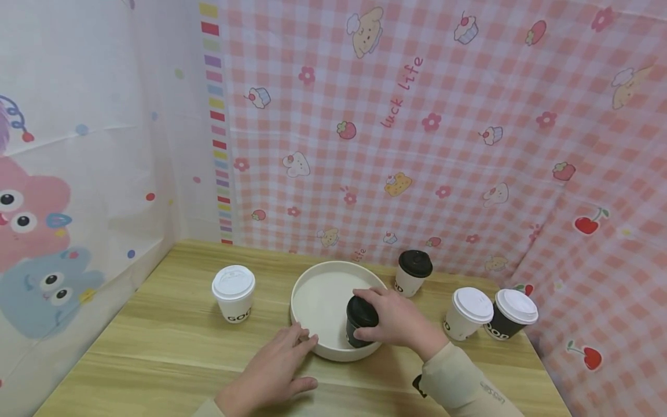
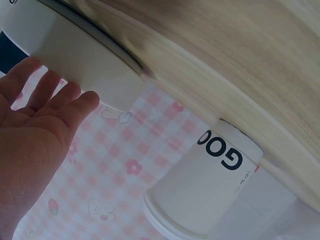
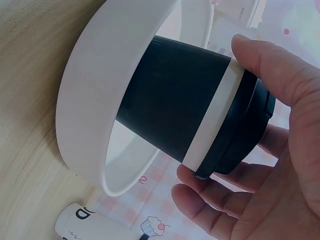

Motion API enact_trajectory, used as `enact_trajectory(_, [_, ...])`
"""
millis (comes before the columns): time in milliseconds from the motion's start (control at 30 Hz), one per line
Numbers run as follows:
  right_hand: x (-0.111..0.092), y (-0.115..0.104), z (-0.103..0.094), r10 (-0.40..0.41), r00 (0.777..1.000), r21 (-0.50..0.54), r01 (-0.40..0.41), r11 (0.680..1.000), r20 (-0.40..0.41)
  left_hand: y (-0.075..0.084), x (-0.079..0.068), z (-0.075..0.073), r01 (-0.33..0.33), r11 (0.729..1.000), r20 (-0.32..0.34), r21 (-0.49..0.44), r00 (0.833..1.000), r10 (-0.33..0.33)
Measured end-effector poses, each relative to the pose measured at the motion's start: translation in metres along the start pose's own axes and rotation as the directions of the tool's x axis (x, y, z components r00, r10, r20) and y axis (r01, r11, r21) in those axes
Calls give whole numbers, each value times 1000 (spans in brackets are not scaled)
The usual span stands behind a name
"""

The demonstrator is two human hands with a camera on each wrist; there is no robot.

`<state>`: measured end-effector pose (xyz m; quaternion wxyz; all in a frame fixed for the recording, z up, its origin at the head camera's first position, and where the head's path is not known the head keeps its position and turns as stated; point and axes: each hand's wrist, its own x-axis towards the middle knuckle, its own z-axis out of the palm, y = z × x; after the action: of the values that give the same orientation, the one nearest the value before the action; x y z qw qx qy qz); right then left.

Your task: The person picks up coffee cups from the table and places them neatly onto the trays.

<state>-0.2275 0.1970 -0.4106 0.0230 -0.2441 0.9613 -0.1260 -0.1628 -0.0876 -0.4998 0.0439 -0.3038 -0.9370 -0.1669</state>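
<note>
A black paper cup (image 1: 358, 329) with a black lid stands inside the round cream tray (image 1: 301, 315), near its front right side. In the right wrist view the cup (image 3: 175, 95) shows a white band just under the lid. My right hand (image 1: 398, 321) holds it from the right, thumb on one side of the lid and fingers round the other. My left hand (image 1: 276, 362) lies at the tray's front left, its loosely extended fingertips at the outer wall. In the left wrist view those fingers (image 2: 82, 107) touch the tray's side (image 2: 95, 70).
Left of the tray stands a white cup with a white lid (image 1: 233, 295). Behind it on the right is a white cup with a black lid (image 1: 413, 275). Farther right, a white-lidded white cup (image 1: 467, 315) stands beside a white-lidded black cup (image 1: 510, 315). Patterned cloth (image 1: 365, 145) hangs behind the table.
</note>
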Motion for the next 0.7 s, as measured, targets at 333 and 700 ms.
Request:
enact_trajectory(333, [-1,-3,-1,28,1000,-7,-28,1000,-1,1,0,-1,4,1000,1,8,1000,-4])
enact_trajectory(700, [-2,-4,2,41,999,-17,-41,999,-9,1,-1,0,-7,1000,-5,15,1000,7])
